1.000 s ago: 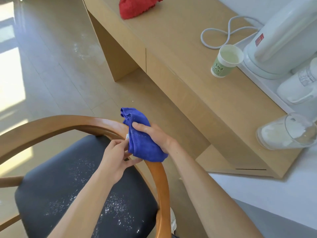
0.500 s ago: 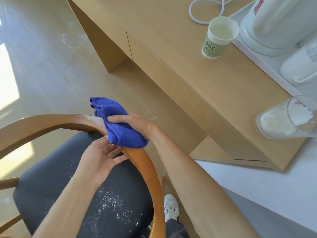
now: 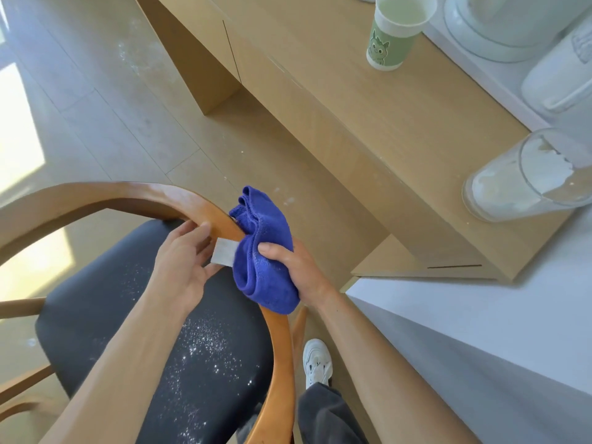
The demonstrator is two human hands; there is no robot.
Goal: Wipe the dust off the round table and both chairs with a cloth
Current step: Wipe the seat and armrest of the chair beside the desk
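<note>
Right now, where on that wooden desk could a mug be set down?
The bare stretch of light wooden desk top between the green paper cup and the clear plastic container lying on its side. The far right is crowded by white appliances.

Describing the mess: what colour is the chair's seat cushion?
Black, speckled with white dust, the seat cushion shows best in the head view.

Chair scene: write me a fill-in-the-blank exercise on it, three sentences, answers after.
1. The right hand grips a cloth coloured ____.
2. The cloth is draped over the wooden ____ of the chair.
3. White dust speckles the chair's dark ____.

Missing words: blue; rail; seat
</note>
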